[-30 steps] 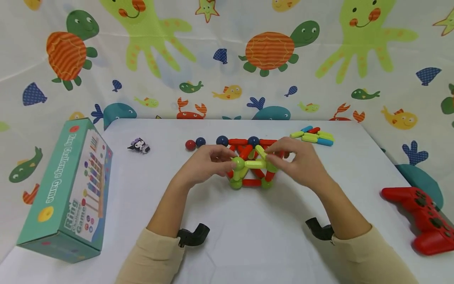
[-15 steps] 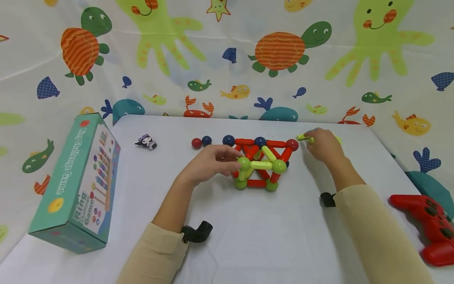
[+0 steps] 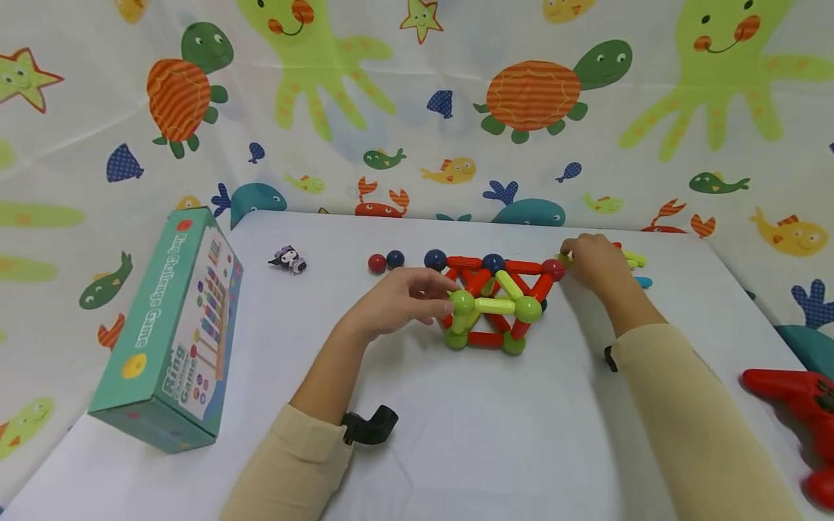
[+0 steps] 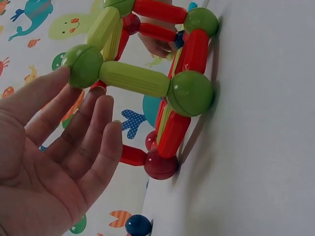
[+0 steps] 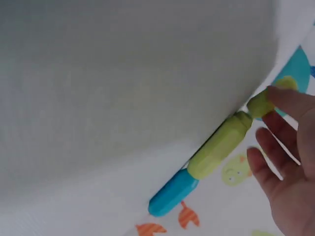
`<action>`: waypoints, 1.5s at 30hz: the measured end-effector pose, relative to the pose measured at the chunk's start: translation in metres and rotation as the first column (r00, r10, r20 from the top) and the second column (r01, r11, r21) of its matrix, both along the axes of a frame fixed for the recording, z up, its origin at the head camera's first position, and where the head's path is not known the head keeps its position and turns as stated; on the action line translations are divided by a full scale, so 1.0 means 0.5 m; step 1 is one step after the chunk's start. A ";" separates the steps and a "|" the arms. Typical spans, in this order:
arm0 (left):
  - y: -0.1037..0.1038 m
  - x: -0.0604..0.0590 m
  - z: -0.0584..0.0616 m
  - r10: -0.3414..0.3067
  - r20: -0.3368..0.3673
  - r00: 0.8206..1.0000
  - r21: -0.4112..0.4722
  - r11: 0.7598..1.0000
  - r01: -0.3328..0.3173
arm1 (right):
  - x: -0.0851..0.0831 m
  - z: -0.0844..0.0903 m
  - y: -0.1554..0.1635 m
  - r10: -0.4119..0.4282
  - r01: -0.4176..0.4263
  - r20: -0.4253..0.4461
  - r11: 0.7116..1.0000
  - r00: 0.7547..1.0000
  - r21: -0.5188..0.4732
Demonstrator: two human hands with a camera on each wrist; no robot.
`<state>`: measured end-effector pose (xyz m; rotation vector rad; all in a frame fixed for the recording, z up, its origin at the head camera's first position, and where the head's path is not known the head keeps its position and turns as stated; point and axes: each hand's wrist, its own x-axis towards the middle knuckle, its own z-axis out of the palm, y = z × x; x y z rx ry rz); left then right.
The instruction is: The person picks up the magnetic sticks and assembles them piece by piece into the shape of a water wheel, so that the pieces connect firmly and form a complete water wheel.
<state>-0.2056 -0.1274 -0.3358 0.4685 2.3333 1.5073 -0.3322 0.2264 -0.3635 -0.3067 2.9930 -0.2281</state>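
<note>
A framework of magnetic rods and balls (image 3: 494, 306), in red, yellow-green, green and dark blue, stands at the table's centre. My left hand (image 3: 404, 300) holds the green magnetic ball (image 4: 84, 66) at its upper left corner, thumb on the ball and index fingertip beside it. Right of the framework, my right hand (image 3: 594, 264) pinches a yellow-green magnetic rod (image 5: 260, 104) between thumb and index finger, its other fingers loosely bent. The held rod's end is right by another yellow-green rod (image 5: 220, 145), which lies in line with a blue rod (image 5: 173, 192).
Loose rods (image 3: 635, 259) lie partly hidden behind the right hand. A red ball (image 3: 377, 263) and a blue ball (image 3: 395, 258) sit left of the framework. Farther left are a small figurine (image 3: 289, 259) and a game box (image 3: 166, 340). A red game controller (image 3: 791, 405) lies at right.
My right hand has left the framework and moved right and back to the loose rods, where it took up a yellow-green rod. My left hand stays at the green ball. The head view has turned rightward-down slightly.
</note>
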 end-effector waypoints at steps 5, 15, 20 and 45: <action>-0.014 -0.004 0.008 0.130 -0.027 0.991 0.040 0.991 -0.129 | 0.019 0.003 0.008 -0.144 0.163 0.081 0.927 0.986 -0.337; -0.017 -0.042 0.002 0.421 -0.124 0.899 0.051 0.907 -0.418 | 0.102 0.118 -0.100 -0.147 0.110 -0.007 0.767 0.989 -0.632; -0.013 -0.057 0.000 0.368 -0.132 0.920 0.007 0.929 -0.370 | 0.155 0.182 -0.196 -0.003 -0.049 -0.093 0.838 0.996 -0.543; -0.016 -0.054 -0.019 0.254 -0.102 0.962 0.084 0.966 -0.246 | 0.218 0.168 -0.360 0.067 -0.028 0.149 0.967 0.987 -0.252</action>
